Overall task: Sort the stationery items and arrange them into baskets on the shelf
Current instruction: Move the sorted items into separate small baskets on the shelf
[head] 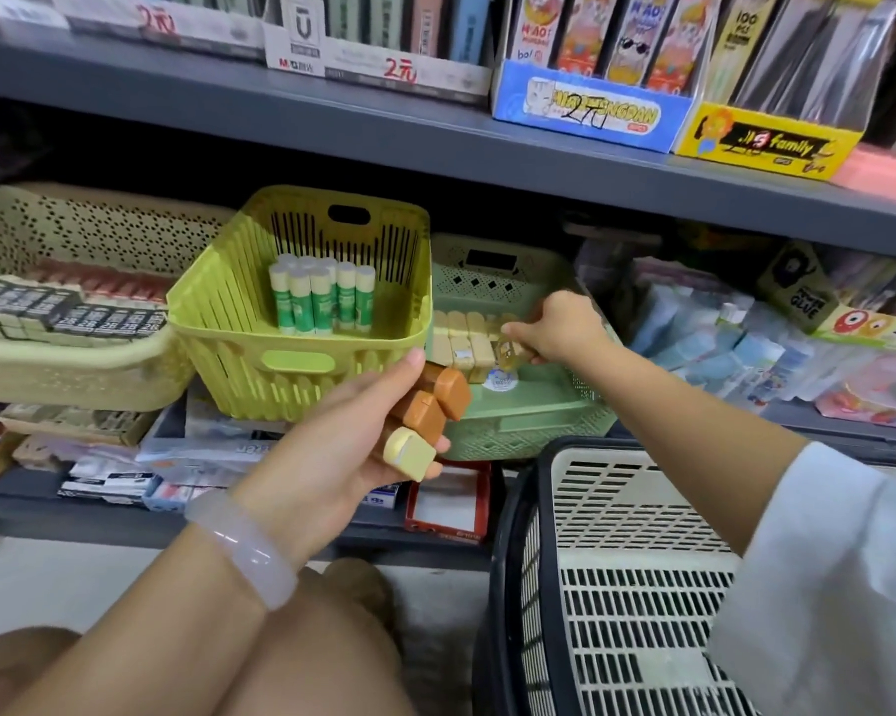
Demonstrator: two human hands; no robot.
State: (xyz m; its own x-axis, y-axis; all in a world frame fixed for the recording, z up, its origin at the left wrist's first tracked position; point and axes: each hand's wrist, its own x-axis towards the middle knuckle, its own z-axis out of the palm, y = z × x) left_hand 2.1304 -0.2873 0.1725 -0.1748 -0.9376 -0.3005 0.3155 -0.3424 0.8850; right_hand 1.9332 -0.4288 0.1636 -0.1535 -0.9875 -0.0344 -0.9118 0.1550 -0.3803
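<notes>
beige basket [74, 364] far left on shelf, boxed items inside | lime basket [239, 323] beside it; glue sticks [322, 299] upright at its back | left hand [342, 447] grasping three small toast-shaped items [430, 416], two brown, one yellow | right hand [554, 328] pinching a small pale item [508, 348] over the green basket [528, 405]; pale blocks [461, 338] rowed inside

Hands sorting small stationery pieces into baskets on a shop shelf

The left hand [355, 447] grips three small pieces: two brown blocks [435, 403] and a pale yellow block [410, 452], just below a lime-green basket [301, 364] of upright glue sticks [322, 299]. The right hand [557, 328] reaches into the pale green basket [528, 405], pinching a small yellowish item [508, 348] beside a row of cream blocks [461, 338]. A beige perforated basket [74, 374] sits at far left, and a slatted basket with a dark rim [632, 560] is near the right arm.
</notes>
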